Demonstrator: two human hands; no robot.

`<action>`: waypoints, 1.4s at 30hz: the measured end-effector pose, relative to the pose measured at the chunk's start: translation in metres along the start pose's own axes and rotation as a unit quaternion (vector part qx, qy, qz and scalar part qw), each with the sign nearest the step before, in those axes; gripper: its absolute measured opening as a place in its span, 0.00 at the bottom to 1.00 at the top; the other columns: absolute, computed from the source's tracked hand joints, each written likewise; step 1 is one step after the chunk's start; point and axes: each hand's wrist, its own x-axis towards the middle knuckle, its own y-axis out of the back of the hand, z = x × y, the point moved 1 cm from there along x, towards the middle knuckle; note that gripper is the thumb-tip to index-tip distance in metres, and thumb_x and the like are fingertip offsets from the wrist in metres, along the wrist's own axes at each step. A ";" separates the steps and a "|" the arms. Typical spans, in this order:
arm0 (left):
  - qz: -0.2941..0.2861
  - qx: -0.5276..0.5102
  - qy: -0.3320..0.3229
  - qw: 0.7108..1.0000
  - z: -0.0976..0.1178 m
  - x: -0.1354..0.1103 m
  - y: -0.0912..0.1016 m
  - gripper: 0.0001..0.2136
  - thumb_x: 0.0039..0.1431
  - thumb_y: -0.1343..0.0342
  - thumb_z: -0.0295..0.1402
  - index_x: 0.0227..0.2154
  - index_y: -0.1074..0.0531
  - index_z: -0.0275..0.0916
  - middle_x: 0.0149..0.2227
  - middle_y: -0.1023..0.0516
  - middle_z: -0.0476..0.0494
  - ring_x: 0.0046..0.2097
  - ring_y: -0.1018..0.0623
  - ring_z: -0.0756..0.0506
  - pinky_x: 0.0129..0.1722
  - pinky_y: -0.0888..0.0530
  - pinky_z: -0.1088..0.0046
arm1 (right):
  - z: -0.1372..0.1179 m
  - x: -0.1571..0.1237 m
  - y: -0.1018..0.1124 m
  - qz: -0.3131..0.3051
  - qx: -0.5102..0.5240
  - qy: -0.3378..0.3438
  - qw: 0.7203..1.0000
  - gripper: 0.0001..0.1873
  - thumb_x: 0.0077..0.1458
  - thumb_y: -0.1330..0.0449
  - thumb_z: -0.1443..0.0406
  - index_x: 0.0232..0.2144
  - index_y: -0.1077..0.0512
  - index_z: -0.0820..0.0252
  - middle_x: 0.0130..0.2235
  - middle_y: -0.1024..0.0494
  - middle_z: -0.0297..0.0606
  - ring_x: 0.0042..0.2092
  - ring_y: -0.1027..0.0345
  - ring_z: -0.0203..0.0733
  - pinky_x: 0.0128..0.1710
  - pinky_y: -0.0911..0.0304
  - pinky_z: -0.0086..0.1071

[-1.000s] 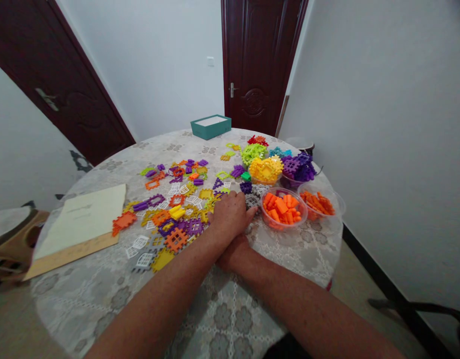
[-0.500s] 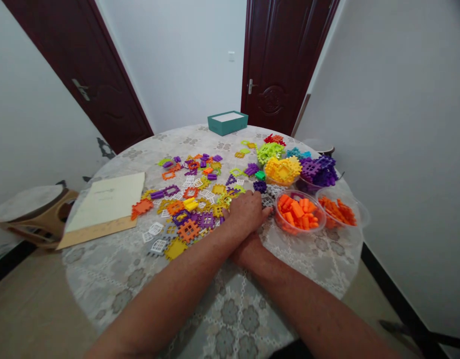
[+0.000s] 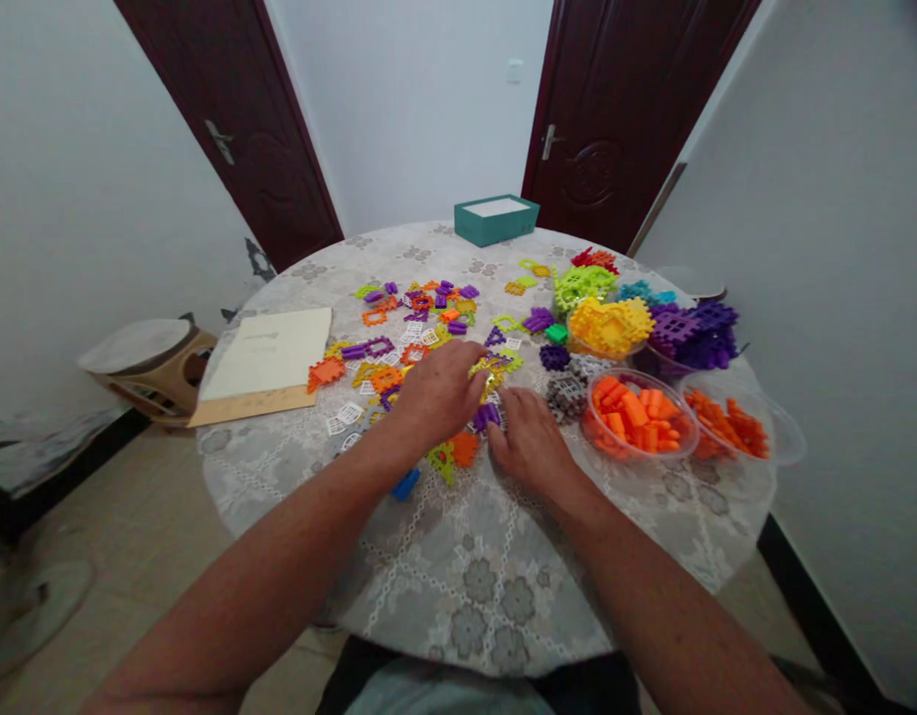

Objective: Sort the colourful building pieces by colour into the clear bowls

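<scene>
Left hand point(image 3: 444, 382) of mine arches over scattered pieces point(image 3: 385, 379), my right hand point(image 3: 533, 437) half-curled just beside a purple piece point(image 3: 486, 415) — I can't tell whether either grips anything. On the bench point(image 3: 503, 566), one clear bowl point(image 3: 641, 456) holds orange pieces point(image 3: 637, 409); yellow pieces point(image 3: 611, 323) heap another. Print on the cream board point(image 3: 268, 356) — too small to read.

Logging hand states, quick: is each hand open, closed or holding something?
Left hand: bent over scattered pieces; grip can't be told.
Right hand: fingers at a purple piece; grip can't be told.
</scene>
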 end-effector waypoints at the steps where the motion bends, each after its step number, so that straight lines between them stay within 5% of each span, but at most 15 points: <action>1: 0.010 0.003 0.016 1.000 -0.015 -0.012 0.012 0.12 0.71 0.49 0.34 0.52 0.26 0.40 0.52 0.20 0.38 0.54 0.21 0.40 0.58 0.26 0.57 | 0.001 -0.001 0.001 -0.006 -0.002 -0.009 1.000 0.25 0.66 0.40 0.62 0.61 0.31 0.68 0.59 0.27 0.57 0.63 0.37 0.58 0.65 0.40 0.52; 6: -0.003 0.027 0.046 0.999 -0.073 -0.091 0.040 0.16 0.70 0.46 0.45 0.53 0.26 0.42 0.53 0.20 0.38 0.55 0.21 0.37 0.58 0.25 0.52 | 0.004 -0.002 0.005 -0.042 -0.007 -0.017 0.999 0.16 0.63 0.40 0.63 0.51 0.25 0.64 0.52 0.24 0.54 0.58 0.34 0.57 0.61 0.39 0.47; 10: -0.003 0.031 0.061 0.998 -0.089 -0.149 0.027 0.23 0.66 0.42 0.51 0.57 0.29 0.44 0.57 0.23 0.37 0.60 0.24 0.35 0.62 0.27 0.48 | 0.002 -0.002 0.002 -0.039 -0.012 -0.014 0.999 0.15 0.62 0.38 0.61 0.49 0.25 0.61 0.51 0.23 0.52 0.56 0.33 0.57 0.59 0.38 0.46; 14: 0.012 0.040 0.063 0.997 -0.090 -0.172 0.010 0.28 0.62 0.38 0.51 0.60 0.30 0.43 0.62 0.27 0.34 0.63 0.28 0.32 0.64 0.29 0.46 | -0.002 -0.002 -0.002 -0.030 -0.028 -0.015 0.999 0.13 0.63 0.38 0.60 0.48 0.26 0.61 0.49 0.23 0.51 0.53 0.32 0.56 0.57 0.37 0.46; 23: 0.045 0.032 0.058 0.997 -0.091 -0.171 0.003 0.20 0.67 0.42 0.45 0.57 0.29 0.42 0.62 0.28 0.33 0.64 0.28 0.33 0.64 0.28 0.46 | -0.002 -0.002 -0.010 0.018 -0.021 0.007 1.000 0.13 0.67 0.42 0.60 0.48 0.26 0.61 0.48 0.22 0.52 0.52 0.30 0.56 0.56 0.35 0.49; 28: 0.036 0.035 0.053 0.997 -0.094 -0.168 0.000 0.21 0.67 0.42 0.46 0.58 0.31 0.41 0.64 0.30 0.31 0.65 0.29 0.31 0.65 0.30 0.45 | -0.012 -0.009 -0.017 0.031 0.037 0.069 0.996 0.38 0.66 0.40 0.50 0.71 0.43 0.58 0.68 0.34 0.54 0.68 0.41 0.62 0.66 0.41 0.58; 32: 0.031 0.039 0.056 0.997 -0.094 -0.163 -0.003 0.21 0.68 0.43 0.46 0.58 0.32 0.42 0.65 0.32 0.32 0.67 0.31 0.32 0.66 0.31 0.45 | -0.025 -0.016 -0.024 0.002 0.050 0.081 0.995 0.55 0.59 0.35 0.43 0.76 0.56 0.52 0.74 0.46 0.52 0.73 0.50 0.66 0.68 0.46 0.65; 42: 0.018 0.049 0.055 0.997 -0.102 -0.121 -0.012 0.22 0.67 0.43 0.44 0.58 0.33 0.39 0.64 0.33 0.30 0.66 0.31 0.33 0.67 0.32 0.49 | -0.021 0.015 -0.047 0.034 0.063 0.091 0.993 0.44 0.68 0.43 0.51 0.76 0.55 0.58 0.70 0.38 0.54 0.71 0.45 0.60 0.69 0.44 0.59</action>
